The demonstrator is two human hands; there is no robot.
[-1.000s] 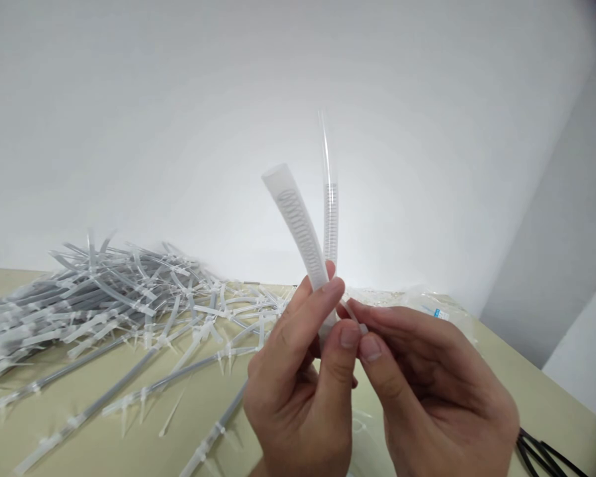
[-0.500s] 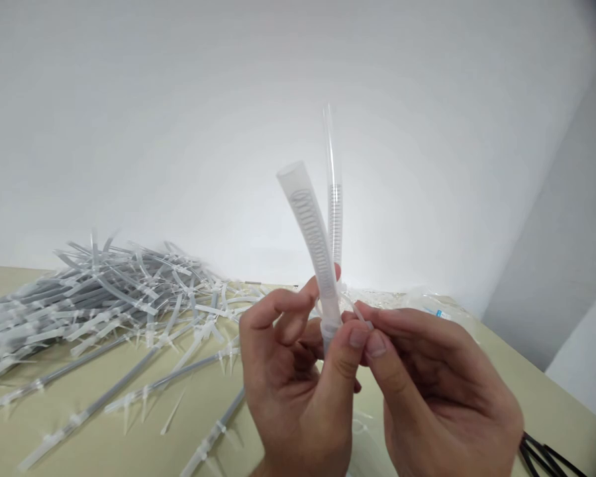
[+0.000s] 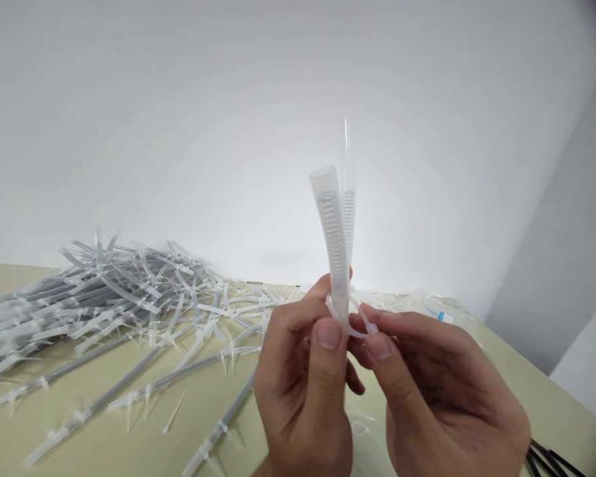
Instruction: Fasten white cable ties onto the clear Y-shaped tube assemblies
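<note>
Two clear tubes with coils inside are now rising nearly side by side above the left hand (image 3: 305, 381), the near tube (image 3: 334, 232) standing more upright than a second ago and closing on the far tube (image 3: 348, 165) behind it. The left fingers are grasping the near tube low down, the thumb lying along its front. The right hand (image 3: 451, 391) is pinching the head of a white cable tie (image 3: 372, 328) between thumb and fingertips, just beside that tube. The tie's loop, largely hidden half a second ago, is now showing as a slack ring around the near tube's lower part; whether it is also taking in the far tube, I cannot tell. That is making the fit easier to judge: the band appears to be placed but not yet tight. Behind, a heap of tied tubes (image 3: 129, 285) is lying on the table (image 3: 129, 454).
</note>
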